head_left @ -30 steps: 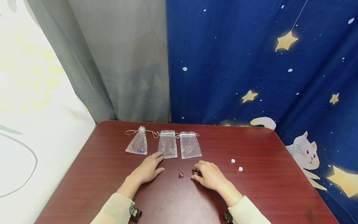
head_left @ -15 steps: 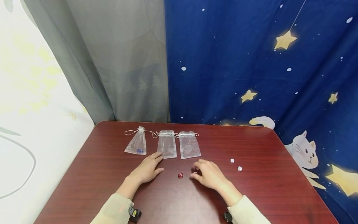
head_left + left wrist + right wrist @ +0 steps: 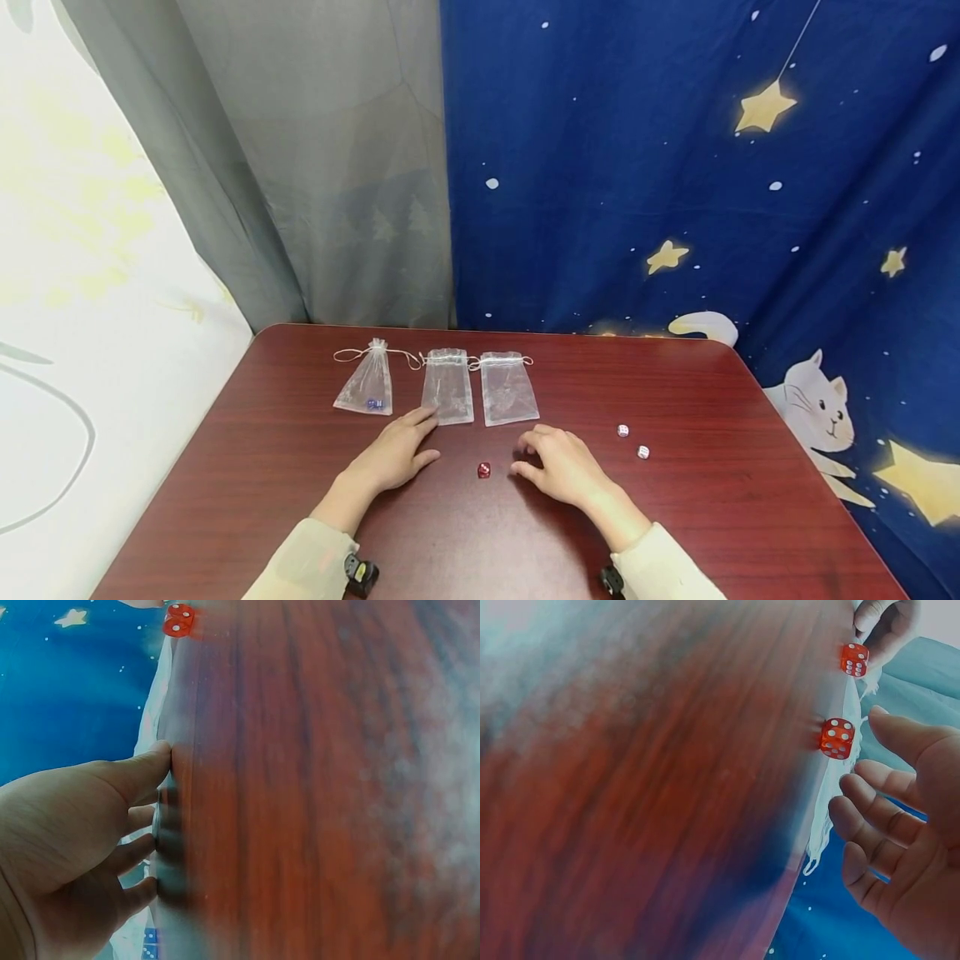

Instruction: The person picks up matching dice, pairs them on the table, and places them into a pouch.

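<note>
My left hand [image 3: 393, 452] lies on the table, its fingertips at the lower left corner of the middle mesh drawstring bag [image 3: 448, 390]. Fingers and thumb are extended. My right hand [image 3: 564, 467] is loosely curved on the table, its thumb apart from the fingers. In the right wrist view a red die [image 3: 838, 739] sits just ahead of the gap between thumb and fingers; the head view hides it behind the hand. Another red die [image 3: 484, 471] lies between the two hands. A flat mesh bag [image 3: 509, 392] is just beyond the right hand.
A cinched mesh bag [image 3: 369, 383] with blue dice [image 3: 376, 404] inside lies at the back left. Two white dice, one farther [image 3: 623, 431] and one nearer [image 3: 643, 452], lie right of my right hand. Curtains [image 3: 570, 208] hang behind the wooden table [image 3: 645, 383].
The red die by my right hand, visible between thumb and fingers before, is now hidden in the head view. The head view has shifted very slightly. The left hand stays put.
</note>
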